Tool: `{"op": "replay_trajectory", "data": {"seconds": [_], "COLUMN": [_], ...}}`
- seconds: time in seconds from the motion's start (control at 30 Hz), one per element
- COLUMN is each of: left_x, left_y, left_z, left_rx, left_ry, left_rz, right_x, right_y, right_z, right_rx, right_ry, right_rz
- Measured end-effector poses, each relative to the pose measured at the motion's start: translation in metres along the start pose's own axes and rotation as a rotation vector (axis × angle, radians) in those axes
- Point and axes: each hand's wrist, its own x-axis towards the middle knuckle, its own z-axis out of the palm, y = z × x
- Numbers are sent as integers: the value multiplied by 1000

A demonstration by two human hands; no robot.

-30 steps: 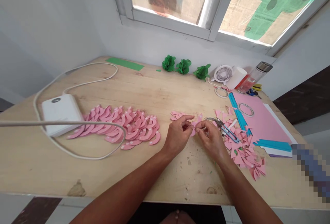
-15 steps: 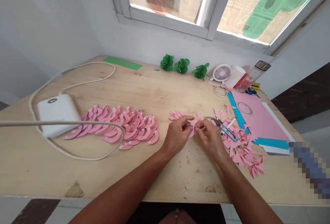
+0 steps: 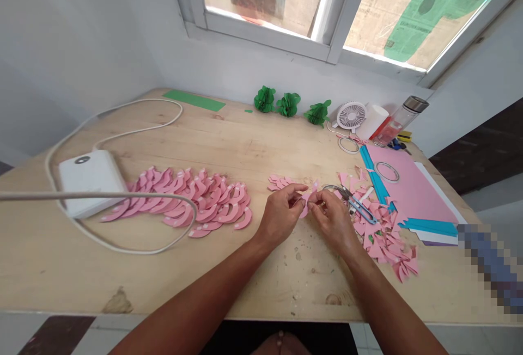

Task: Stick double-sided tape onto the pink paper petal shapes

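Note:
Between my fingertips, just above the table, is a small pink paper piece with a pale patch near its top. My left hand pinches it from the left, and my right hand pinches it from the right. Small pink cut-outs lie just behind my left hand. To the left spreads a pile of curved pink paper pieces, many with a pale patch at one end. Right beside my right hand, blue-handled thread snips rest on pink paper scraps.
A white power bank with a looping white cable sits at left. Along the wall stand green paper ornaments, a small fan and a glass bottle. Pink sheets with a tape roll lie at right.
The view has shifted slightly, so the table things appear a little further left. Both hands keep their pinch on the pink paper piece, with almost no visible movement.

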Motion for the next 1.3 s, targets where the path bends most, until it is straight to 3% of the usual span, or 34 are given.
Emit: {"op": "replay_trajectory", "data": {"seconds": [0.37, 0.9, 1.3], "left_x": [0, 4, 4], "left_y": [-2, 1, 5], "left_z": [0, 0, 0], "left_rx": [31, -201, -223], "left_ry": [-12, 71, 88], "left_rz": [31, -81, -85], "right_x": [0, 3, 2], "right_y": [-2, -6, -8], "right_z": [0, -5, -2], "right_rx": [1, 182, 200], "right_ry": [7, 123, -28], "right_rz": [0, 99, 174]}}
